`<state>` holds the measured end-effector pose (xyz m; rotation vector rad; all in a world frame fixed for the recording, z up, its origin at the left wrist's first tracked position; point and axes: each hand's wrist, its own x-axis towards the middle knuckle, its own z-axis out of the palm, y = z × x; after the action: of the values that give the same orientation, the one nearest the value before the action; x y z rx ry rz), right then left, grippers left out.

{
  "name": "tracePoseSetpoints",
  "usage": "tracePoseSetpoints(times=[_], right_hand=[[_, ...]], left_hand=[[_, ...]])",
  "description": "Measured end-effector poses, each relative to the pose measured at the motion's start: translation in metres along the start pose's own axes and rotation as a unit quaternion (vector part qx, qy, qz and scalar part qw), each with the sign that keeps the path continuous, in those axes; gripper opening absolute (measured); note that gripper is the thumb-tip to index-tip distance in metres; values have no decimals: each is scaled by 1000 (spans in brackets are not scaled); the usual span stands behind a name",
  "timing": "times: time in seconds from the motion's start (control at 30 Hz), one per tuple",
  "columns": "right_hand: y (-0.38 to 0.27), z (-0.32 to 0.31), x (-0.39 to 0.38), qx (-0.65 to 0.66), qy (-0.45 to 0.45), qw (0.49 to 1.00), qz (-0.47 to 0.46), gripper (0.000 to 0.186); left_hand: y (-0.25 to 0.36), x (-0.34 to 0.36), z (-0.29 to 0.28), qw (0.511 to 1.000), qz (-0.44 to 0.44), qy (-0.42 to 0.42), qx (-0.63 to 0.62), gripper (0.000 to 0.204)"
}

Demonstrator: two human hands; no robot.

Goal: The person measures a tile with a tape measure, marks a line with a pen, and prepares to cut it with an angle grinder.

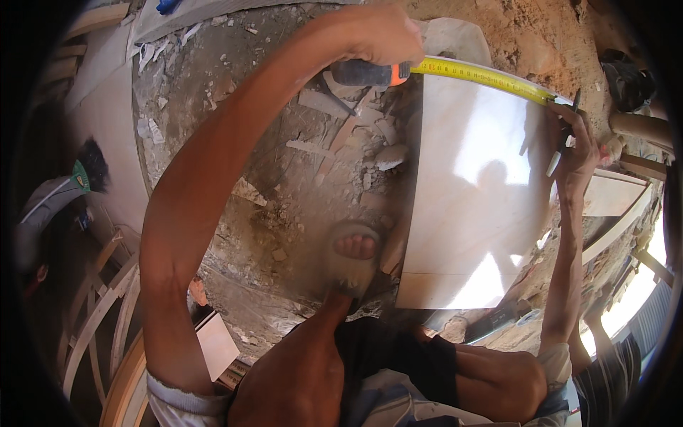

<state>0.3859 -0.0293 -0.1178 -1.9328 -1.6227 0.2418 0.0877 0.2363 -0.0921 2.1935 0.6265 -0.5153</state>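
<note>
My left hand (388, 35) is closed round a tape measure (370, 72) with a dark and orange case, at the top middle. Its yellow blade (484, 75) is drawn out to the right along the far edge of a large glossy pale tile (455, 192). At the blade's right end, my right hand (575, 139) pinches a thin dark pen (562, 151) with a light end, fingertips by the tape and the tile's far right corner. Reflections and a head-shaped shadow lie on the tile. A fine line crosses it near its lower edge.
Broken tile and rubble (313, 149) cover the dirt floor to the left, around my sandalled foot (353, 249). Curved-looking wooden strips (99, 320) stand at lower left, near a small tile piece (215, 345). Another person (60, 188) is at far left. More tiles (612, 193) lie at right.
</note>
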Motion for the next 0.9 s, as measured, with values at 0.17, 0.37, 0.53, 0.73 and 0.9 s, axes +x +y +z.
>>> tracePoseSetpoints(times=[0.17, 0.37, 0.53, 0.73, 0.9], right_hand=[[-10, -5, 5, -33, -12, 999, 21, 23], [7, -19, -3, 140, 110, 979, 104, 50], [21, -36, 1, 223, 116, 959, 132, 50], [21, -17, 0, 236, 85, 952, 177, 31], [8, -19, -3, 264, 84, 930, 242, 30]], left_hand=[[27, -10, -3, 992, -123, 29, 10, 31], [18, -7, -1, 987, -124, 28, -94, 30], [10, -4, -1, 981, -146, 16, -126, 30], [19, -6, -6, 962, -161, -25, -217, 23], [27, 0, 0, 962, -165, -18, -218, 20]])
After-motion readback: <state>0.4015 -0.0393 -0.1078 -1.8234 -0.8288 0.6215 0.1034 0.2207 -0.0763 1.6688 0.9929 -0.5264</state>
